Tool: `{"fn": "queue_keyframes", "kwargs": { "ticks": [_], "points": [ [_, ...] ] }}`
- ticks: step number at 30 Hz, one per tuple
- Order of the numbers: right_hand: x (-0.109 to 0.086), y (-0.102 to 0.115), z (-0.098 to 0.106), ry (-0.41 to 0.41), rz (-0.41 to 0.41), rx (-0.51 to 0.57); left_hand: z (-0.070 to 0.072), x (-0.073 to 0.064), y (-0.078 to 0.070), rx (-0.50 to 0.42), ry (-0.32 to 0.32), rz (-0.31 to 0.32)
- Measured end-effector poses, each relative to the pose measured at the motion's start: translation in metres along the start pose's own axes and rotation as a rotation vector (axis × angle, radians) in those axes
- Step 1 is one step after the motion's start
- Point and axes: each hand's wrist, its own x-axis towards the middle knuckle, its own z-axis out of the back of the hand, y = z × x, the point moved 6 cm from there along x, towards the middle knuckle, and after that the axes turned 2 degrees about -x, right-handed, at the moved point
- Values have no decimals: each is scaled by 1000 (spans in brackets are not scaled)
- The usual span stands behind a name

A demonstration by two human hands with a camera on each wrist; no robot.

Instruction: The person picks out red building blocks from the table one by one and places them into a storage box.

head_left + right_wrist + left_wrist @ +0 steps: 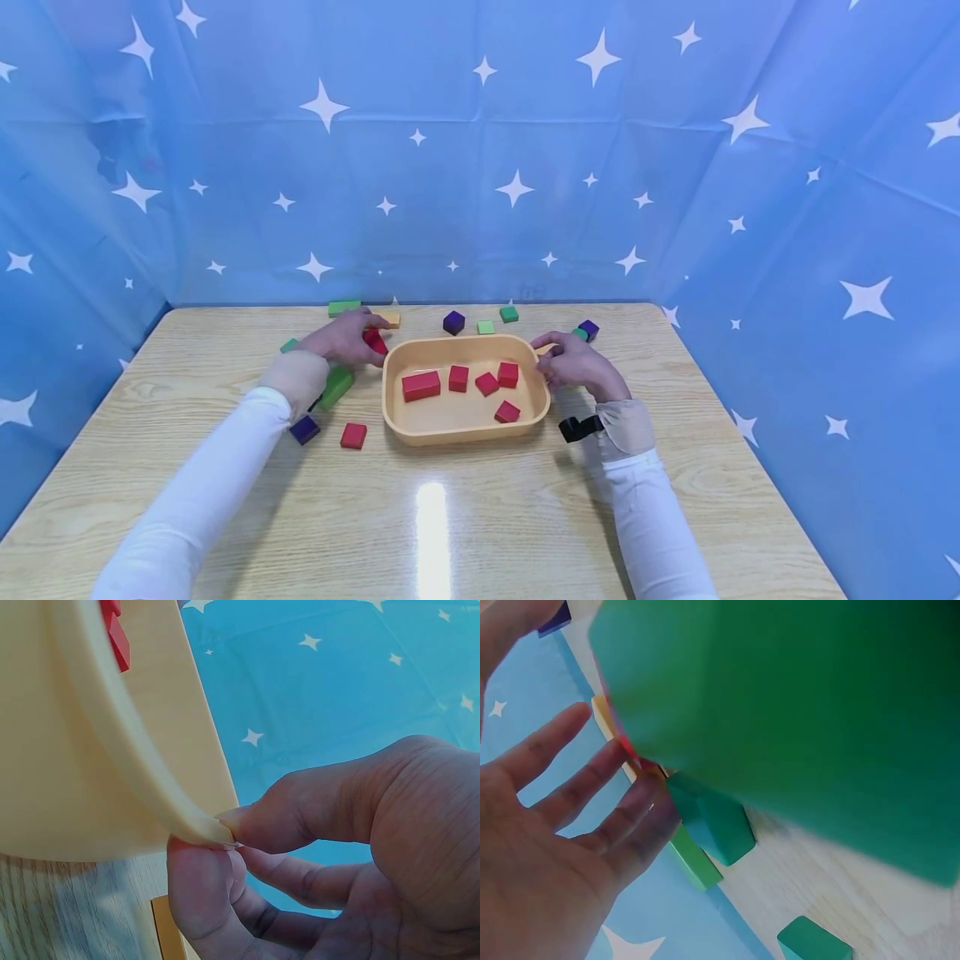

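Observation:
A beige oval tray (467, 437) stands in the middle of the table with several red blocks inside, among them a long one (422, 386). My right hand (583, 367) pinches its right rim (139, 761) between thumb and fingers. At the tray's left end, my left hand (345, 337) is spread, fingers mostly straight, beside a red block (375, 340). In the left wrist view its fingertips are right at that block's red edge (622, 735). A large green block (780, 727) close to that camera hides most of the red one.
Near my left wrist lie a green block (337, 387), a dark purple block (304, 429) and a red block (353, 436). Along the back are a purple block (453, 322), green blocks (509, 314) and a yellow one (390, 319). A starry blue cloth (480, 167) hangs behind.

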Motion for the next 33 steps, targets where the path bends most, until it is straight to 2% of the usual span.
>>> {"fn": "queue_keyframes", "kwargs": {
  "ticks": [6,11,23,33],
  "points": [
    [0,0,0,-2,-2,-2,-5,1,-5,89,45,1],
    [-1,0,1,-5,-2,-1,-4,3,-9,124,34,-14],
    [-2,2,-1,6,-1,16,-3,5,-8,112,24,12],
    [-3,3,0,3,1,-1,6,0,-8,115,16,-17]
  ]
}}
